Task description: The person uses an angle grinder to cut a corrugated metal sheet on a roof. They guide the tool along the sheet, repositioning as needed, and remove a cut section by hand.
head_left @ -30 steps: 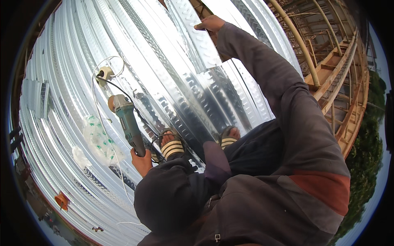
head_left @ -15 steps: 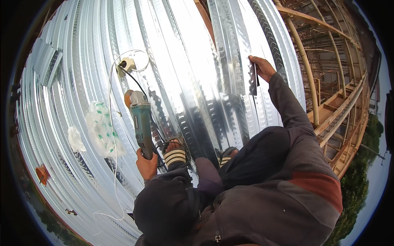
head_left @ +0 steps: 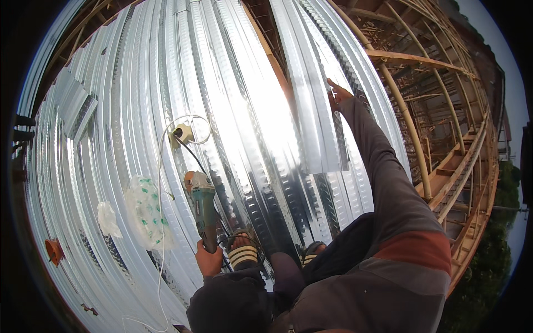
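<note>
1. Head view, left side: your left hand (head_left: 209, 259) is clenched around the rear handle of the green-bodied angle grinder (head_left: 201, 207). Its head rests on or hangs just over the corrugated galvanised steel decking (head_left: 139, 94); I cannot tell which.
2. Grinder axis: long axis runs roughly away from you along the ribs, head pointing up-frame, handle back toward your sandalled feet (head_left: 243, 254).
3. The black power cord (head_left: 194, 155) runs from the tool up to a white plug socket (head_left: 182, 133) lying on the sheets, with white cable looped round it. Judgement: keep that cord behind the disc line and off the sheet edges.
4. Right side: your right hand (head_left: 337, 94) reaches far out, fingers on the edge of the loose upper steel sheet (head_left: 311, 83). Grip there is a light, open-fingered hold on the edge, not a clench.
5. Judgement: that's a long one-armed reach beside the open bamboo scaffold (head_left: 444, 166); steady the sheet before you load the grinder, and keep your feet clear of it.
6. A clear plastic bag with green bits (head_left: 145, 211) lies just left of the grinder.
</note>
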The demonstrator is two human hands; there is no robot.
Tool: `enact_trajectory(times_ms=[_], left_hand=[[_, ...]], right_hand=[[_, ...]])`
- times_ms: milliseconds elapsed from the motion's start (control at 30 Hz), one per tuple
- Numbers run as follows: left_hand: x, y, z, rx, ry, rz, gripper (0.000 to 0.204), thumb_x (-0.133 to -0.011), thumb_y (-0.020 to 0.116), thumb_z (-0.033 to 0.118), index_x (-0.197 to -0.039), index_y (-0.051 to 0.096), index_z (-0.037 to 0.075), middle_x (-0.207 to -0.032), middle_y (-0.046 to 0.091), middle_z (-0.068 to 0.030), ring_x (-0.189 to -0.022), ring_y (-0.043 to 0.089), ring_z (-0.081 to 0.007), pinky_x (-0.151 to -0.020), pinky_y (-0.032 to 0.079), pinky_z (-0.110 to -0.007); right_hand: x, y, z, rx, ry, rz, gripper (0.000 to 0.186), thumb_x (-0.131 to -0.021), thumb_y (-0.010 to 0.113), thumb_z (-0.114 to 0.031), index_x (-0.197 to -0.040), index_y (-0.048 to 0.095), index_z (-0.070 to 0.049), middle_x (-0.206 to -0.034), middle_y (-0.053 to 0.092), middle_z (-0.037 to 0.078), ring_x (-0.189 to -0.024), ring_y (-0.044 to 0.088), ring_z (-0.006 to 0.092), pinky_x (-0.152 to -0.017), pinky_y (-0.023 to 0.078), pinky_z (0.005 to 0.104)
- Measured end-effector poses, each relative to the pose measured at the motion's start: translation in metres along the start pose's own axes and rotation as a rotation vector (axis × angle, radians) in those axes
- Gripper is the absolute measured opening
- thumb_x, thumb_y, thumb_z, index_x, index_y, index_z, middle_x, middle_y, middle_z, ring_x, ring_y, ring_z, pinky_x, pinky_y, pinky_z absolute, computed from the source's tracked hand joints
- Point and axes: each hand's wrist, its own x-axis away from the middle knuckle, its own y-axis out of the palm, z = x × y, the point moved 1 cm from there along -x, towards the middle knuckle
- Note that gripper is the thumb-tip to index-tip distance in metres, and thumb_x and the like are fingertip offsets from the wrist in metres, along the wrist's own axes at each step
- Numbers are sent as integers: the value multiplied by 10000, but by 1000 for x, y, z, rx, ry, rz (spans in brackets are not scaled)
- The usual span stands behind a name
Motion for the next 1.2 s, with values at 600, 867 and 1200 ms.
enact_trajectory(times_ms=[600, 867, 1200], left_hand=[[26, -10, -14, -122, 1, 97, 610, -671, 739, 204, -1201, 579, -52, -991, 696, -267, -974, 688, -401, -849, 531, -448], [5, 15, -4, -186, 73, 12, 659, -679, 732, 219, -1244, 551, -69, -1040, 690, -269, -987, 690, -389, -858, 525, -430], [-24, 29, 24, -225, 218, 140, 584, -708, 726, 258, -1210, 573, 4, -962, 698, -249, -916, 688, -414, -820, 525, -453]], right_hand=[[73, 132, -219, -184, 16, 261, 483, -960, 574, -483, -684, 574, -86, -605, 573, 38, -478, 499, 156, -468, 394, 365], [196, 17, -193, -315, -231, 402, 451, -959, 601, -452, -887, 677, -13, -726, 608, 8, -613, 539, 110, -574, 442, 283], [294, -75, -236, -123, -414, 635, 232, -991, 538, -219, -945, 688, -49, -867, 645, 30, -769, 570, 153, -686, 461, 312]])
